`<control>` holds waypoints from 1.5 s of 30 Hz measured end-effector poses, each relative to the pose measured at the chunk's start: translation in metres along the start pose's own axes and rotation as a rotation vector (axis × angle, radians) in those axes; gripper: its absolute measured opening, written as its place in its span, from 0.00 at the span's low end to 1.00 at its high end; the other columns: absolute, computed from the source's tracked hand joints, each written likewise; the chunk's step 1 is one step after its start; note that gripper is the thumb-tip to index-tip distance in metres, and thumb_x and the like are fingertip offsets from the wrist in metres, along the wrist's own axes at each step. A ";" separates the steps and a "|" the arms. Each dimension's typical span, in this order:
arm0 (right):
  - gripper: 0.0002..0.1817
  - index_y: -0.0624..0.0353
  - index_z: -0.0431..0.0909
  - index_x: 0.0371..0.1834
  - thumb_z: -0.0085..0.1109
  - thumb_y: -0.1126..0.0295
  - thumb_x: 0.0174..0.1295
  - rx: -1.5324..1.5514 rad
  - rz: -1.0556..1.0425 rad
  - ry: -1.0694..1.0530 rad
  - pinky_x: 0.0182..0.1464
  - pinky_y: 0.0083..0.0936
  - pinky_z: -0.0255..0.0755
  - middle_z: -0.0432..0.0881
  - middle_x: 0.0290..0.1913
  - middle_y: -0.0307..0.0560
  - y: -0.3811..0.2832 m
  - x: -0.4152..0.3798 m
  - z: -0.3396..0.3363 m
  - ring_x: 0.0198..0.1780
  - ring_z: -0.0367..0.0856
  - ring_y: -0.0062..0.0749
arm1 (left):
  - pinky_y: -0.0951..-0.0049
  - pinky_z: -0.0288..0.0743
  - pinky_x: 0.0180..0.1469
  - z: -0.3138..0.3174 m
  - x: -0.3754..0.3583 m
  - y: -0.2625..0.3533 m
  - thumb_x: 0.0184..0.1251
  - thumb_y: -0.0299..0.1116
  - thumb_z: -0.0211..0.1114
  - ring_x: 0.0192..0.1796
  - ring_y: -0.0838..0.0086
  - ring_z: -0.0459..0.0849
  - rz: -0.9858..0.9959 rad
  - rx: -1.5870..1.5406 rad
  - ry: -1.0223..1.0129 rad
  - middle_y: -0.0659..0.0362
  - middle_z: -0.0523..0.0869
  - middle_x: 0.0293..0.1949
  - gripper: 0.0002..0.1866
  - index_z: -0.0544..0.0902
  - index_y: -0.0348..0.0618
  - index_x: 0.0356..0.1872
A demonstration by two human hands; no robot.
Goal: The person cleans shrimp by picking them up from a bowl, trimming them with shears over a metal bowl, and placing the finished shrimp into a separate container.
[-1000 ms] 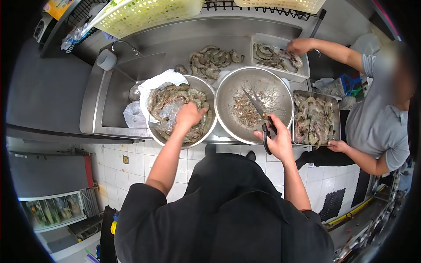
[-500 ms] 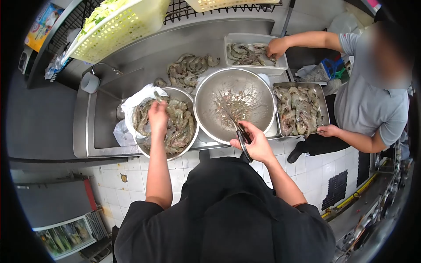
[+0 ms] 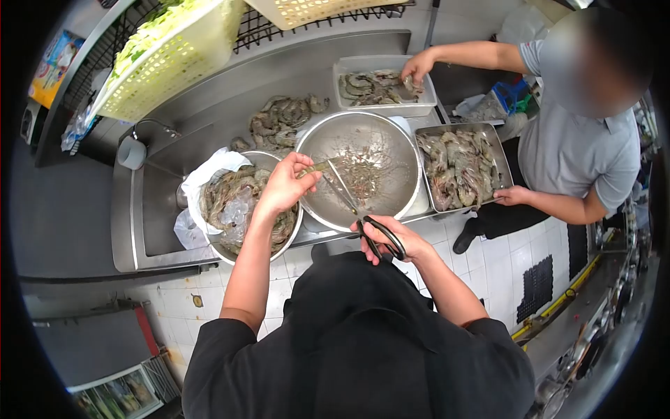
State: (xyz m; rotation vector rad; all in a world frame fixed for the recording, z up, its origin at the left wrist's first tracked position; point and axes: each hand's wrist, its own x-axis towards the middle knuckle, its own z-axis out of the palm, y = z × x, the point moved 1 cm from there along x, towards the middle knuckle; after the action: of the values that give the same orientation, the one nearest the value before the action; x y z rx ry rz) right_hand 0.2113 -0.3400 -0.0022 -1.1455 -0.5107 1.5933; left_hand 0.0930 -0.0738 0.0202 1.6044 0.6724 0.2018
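Between the fingers of my left hand [image 3: 287, 185] is a shrimp [image 3: 317, 168], held over the left rim of a large steel bowl [image 3: 321, 143]. My right hand [image 3: 391, 239] grips black-handled scissors [image 3: 354, 207] by the loops. Their blades are spread and point up and left toward the shrimp. Cut-off bits and feelers [image 3: 366, 171] lie in the bottom of the bowl. Left of it stands another steel bowl [image 3: 296, 234] with many whole shrimp [image 3: 230, 195], some ice and a white plastic bag [image 3: 209, 171] folded over its edge.
A pile of shrimp [image 3: 279, 120] lies on the steel counter behind the bowls. To the right, a co-worker's hand [image 3: 513, 195] holds a metal tray [image 3: 509, 157] of shrimp; the other hand [image 3: 419, 66] is in a plastic container [image 3: 342, 64]. A yellow basket [image 3: 167, 66] overhangs the left.
My left hand has moved right from the left bowl with a shrimp. The scissors have opened and now point at it. The co-worker's hand has lifted slightly in the plastic container.
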 end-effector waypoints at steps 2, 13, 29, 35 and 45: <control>0.36 0.68 0.73 0.66 0.61 0.43 0.75 0.077 -0.022 -0.014 0.28 0.25 0.80 0.82 0.33 0.46 0.005 0.004 -0.003 0.30 0.85 0.27 | 0.77 0.77 0.37 0.006 0.005 -0.010 0.69 0.26 0.74 0.37 0.80 0.84 0.133 0.148 0.031 0.58 0.87 0.41 0.16 0.78 0.34 0.52; 0.32 0.67 0.78 0.55 0.63 0.43 0.74 0.209 -0.080 0.094 0.18 0.26 0.79 0.81 0.26 0.43 -0.004 0.003 -0.012 0.21 0.83 0.27 | 0.66 0.81 0.59 0.033 -0.005 0.021 0.63 0.39 0.79 0.52 0.65 0.92 0.136 0.469 -0.006 0.48 0.94 0.47 0.20 0.92 0.37 0.51; 0.49 0.68 0.75 0.69 0.81 0.42 0.54 -0.700 -0.193 0.380 0.51 0.37 0.80 0.88 0.46 0.55 -0.024 -0.026 -0.026 0.45 0.87 0.38 | 0.77 0.74 0.40 0.016 0.019 0.014 0.61 0.33 0.82 0.36 0.82 0.84 -0.028 0.068 -0.327 0.65 0.91 0.38 0.16 0.90 0.39 0.47; 0.36 0.59 0.83 0.59 0.84 0.49 0.51 -0.921 -0.196 0.405 0.42 0.37 0.78 0.87 0.31 0.52 -0.033 -0.028 -0.025 0.35 0.88 0.43 | 0.81 0.60 0.27 0.012 0.036 -0.006 0.62 0.33 0.81 0.26 0.87 0.73 -0.124 -0.115 -0.486 0.64 0.90 0.32 0.14 0.90 0.41 0.47; 0.37 0.71 0.81 0.59 0.83 0.52 0.58 -0.718 -0.151 0.581 0.26 0.24 0.59 0.77 0.21 0.34 -0.010 -0.027 -0.038 0.23 0.66 0.14 | 0.67 0.88 0.39 0.004 0.086 -0.035 0.85 0.45 0.58 0.44 0.58 0.92 -0.251 -0.463 -0.051 0.45 0.89 0.48 0.23 0.72 0.35 0.65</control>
State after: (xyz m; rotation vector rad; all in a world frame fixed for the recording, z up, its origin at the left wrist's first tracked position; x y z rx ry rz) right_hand 0.2486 -0.3691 0.0002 -1.9657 -0.7761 0.8759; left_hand 0.1539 -0.0312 -0.0358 1.0694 0.7206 0.1193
